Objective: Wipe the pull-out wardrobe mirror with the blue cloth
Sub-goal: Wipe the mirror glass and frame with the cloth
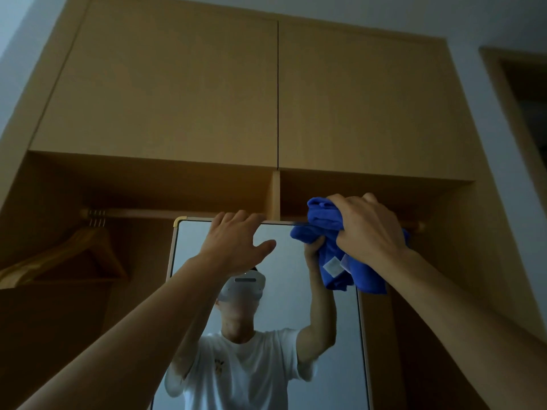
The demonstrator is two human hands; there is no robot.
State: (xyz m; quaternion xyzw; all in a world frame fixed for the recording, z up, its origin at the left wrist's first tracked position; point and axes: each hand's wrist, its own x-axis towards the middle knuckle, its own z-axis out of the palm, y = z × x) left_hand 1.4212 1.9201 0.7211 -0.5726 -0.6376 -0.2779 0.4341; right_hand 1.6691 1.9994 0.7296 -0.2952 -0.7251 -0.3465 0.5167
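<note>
The tall pull-out mirror (192, 250) stands out from the open wardrobe, framed in pale trim with a brass corner at its top left. My left hand (233, 241) is hooked over the mirror's top edge, fingers curled behind it and thumb stretched across the glass. My right hand (367, 229) grips the bunched blue cloth (331, 261) at the mirror's upper right corner, and the cloth hangs down over the glass with a white label showing. The glass reflects a person in a white T-shirt with a raised arm.
Two closed upper cabinet doors (278, 99) fill the top of the view. A wooden rail (142, 213) crosses behind the mirror, with wooden hangers (80, 247) at the left. A door frame (515, 119) stands at the far right.
</note>
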